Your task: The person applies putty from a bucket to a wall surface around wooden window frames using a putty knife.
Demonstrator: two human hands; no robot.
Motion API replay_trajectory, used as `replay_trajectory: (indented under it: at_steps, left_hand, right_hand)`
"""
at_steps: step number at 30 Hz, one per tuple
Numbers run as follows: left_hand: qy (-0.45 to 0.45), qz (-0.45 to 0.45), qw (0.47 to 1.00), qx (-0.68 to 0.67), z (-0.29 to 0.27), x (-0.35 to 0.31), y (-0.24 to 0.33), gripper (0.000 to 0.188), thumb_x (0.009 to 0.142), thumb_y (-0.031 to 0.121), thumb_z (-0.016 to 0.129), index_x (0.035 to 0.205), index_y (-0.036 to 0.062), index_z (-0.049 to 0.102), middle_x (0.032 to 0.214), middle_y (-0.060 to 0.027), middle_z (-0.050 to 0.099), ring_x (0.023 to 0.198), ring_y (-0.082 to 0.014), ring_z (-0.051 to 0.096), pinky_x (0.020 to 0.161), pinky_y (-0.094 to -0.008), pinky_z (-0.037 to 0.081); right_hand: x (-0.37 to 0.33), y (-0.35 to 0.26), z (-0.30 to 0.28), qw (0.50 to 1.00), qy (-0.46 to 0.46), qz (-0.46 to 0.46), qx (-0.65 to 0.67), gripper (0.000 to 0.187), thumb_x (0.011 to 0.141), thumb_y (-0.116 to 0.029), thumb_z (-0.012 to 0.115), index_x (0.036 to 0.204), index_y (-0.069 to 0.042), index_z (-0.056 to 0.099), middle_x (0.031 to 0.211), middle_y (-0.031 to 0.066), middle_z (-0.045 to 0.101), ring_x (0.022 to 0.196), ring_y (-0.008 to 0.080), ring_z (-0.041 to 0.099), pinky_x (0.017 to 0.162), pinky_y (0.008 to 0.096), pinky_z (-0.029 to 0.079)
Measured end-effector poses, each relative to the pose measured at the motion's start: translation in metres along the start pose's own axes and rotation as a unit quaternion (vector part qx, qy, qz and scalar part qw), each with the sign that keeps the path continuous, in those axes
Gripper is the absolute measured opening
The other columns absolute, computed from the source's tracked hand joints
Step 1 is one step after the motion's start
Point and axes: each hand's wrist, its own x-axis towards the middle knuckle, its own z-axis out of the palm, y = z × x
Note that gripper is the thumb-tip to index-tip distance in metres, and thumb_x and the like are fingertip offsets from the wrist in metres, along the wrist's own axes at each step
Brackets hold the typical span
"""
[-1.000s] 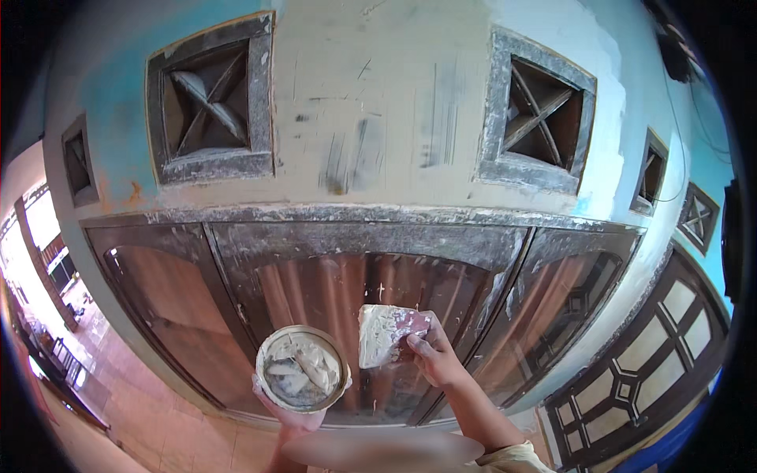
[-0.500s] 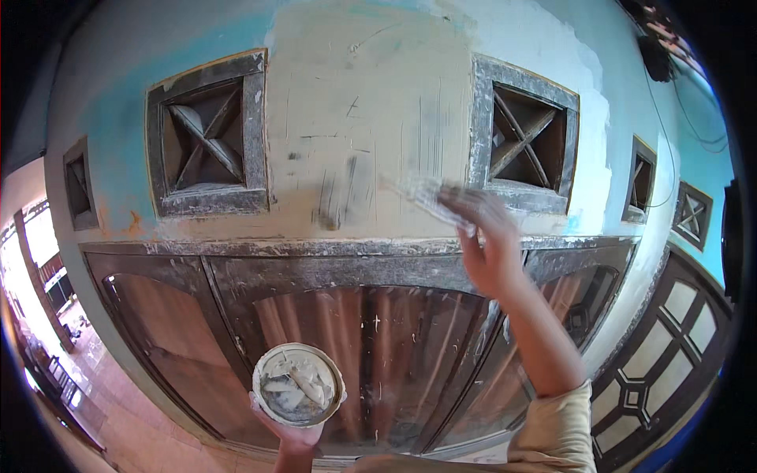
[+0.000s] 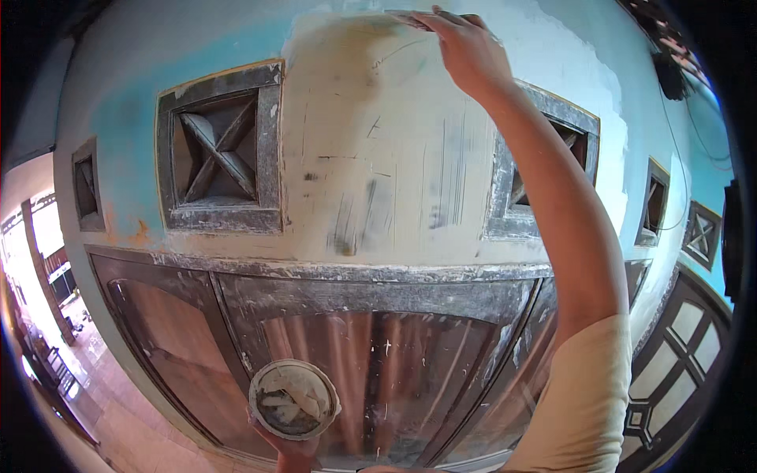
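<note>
- A person's right hand (image 3: 471, 54) grips a flat scraper (image 3: 408, 17) high on a wall, the bare arm stretched upward out of a pale yellow sleeve (image 3: 579, 394).
- The scraper shows almost edge-on, a thin, dull, brownish-grey strip pointing left from the fingers; whether its edge touches the wall is hard to tell.
- Below, the left hand (image 3: 293, 451) supports a round tub (image 3: 254, 402) from underneath and the side, fingers grasping it, in front of the brown window (image 3: 371, 292).
- The tub tilts its open mouth toward the viewer, its pale, grimy rim crusted with residue.
- Inside, thick off-white paste (image 3: 306, 385) lies in uneven lumps and smears, with a darker grey area exposed along the lower part.
- Behind the scraper spreads a cream patch (image 3: 339, 142), scored with thin dark lines and grey-black streaks; a brownish shade darkens its upper left.
- Turquoise paint (image 3: 134, 150) flanks the patch on the left, white on the right.
- Two weathered vents, the left one (image 3: 270, 150) and the right one (image 3: 502, 189), bracket the patch, the arm partly covering the latter.
</note>
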Motion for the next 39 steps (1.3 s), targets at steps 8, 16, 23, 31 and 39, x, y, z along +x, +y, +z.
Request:
replay_trajectory:
  at_steps: [8,16,23,31,39]
  left_hand:
    - [0.016,-0.170,0.945,-0.280,-0.013,0.012,-0.015,0.072,0.083,0.073,0.044,0.135,0.0228,0.047,0.135,-0.0028,0.045,0.122,-0.0290,0.047,0.095,-0.0532,0.046]
    - [0.029,-0.162,0.948,-0.273,-0.020,0.016,-0.016,0.073,0.083,0.074,0.043,0.137,0.0238,0.045,0.136,-0.0030,0.045,0.123,-0.0293,0.047,0.096,-0.0541,0.046]
    - [-0.036,-0.178,0.932,-0.315,-0.005,0.021,-0.002,0.070,0.087,0.072,0.038,0.138,0.0254,0.044,0.138,-0.0018,0.044,0.125,-0.0282,0.047,0.097,-0.0546,0.047]
    - [0.011,-0.243,0.911,-0.334,-0.010,0.028,0.002,0.069,0.087,0.071,0.039,0.138,0.0239,0.045,0.137,-0.0031,0.046,0.125,-0.0293,0.048,0.099,-0.0538,0.046]
    - [-0.032,-0.184,0.960,-0.209,-0.004,0.024,-0.010,0.074,0.086,0.073,0.038,0.138,0.0221,0.045,0.138,-0.0021,0.045,0.127,-0.0297,0.046,0.104,-0.0515,0.042]
  right_hand:
    - [-0.021,-0.022,0.029,0.970,-0.143,-0.003,-0.199,0.056,0.088,-0.004,0.051,0.138,-0.028,0.048,0.132,-0.0003,0.057,0.113,0.0309,0.055,0.092,0.0414,0.052]
    - [-0.024,-0.026,-0.011,0.984,-0.152,-0.032,-0.085,0.046,0.091,-0.007,0.048,0.131,-0.028,0.056,0.119,0.0030,0.065,0.105,0.0270,0.059,0.091,0.0413,0.051]
    - [0.023,-0.015,0.023,0.984,-0.132,0.051,-0.108,0.043,0.092,-0.010,0.045,0.129,-0.029,0.056,0.120,0.0029,0.064,0.108,0.0305,0.059,0.088,0.0442,0.052]
    - [-0.029,-0.082,0.005,0.960,-0.254,-0.084,-0.077,0.045,0.089,-0.006,0.050,0.129,-0.027,0.057,0.124,-0.0011,0.061,0.106,0.0272,0.060,0.090,0.0412,0.053]
    - [0.006,0.000,0.005,0.986,-0.129,0.028,-0.103,0.042,0.092,-0.008,0.044,0.126,-0.028,0.059,0.117,0.0010,0.066,0.103,0.0291,0.060,0.089,0.0423,0.051]
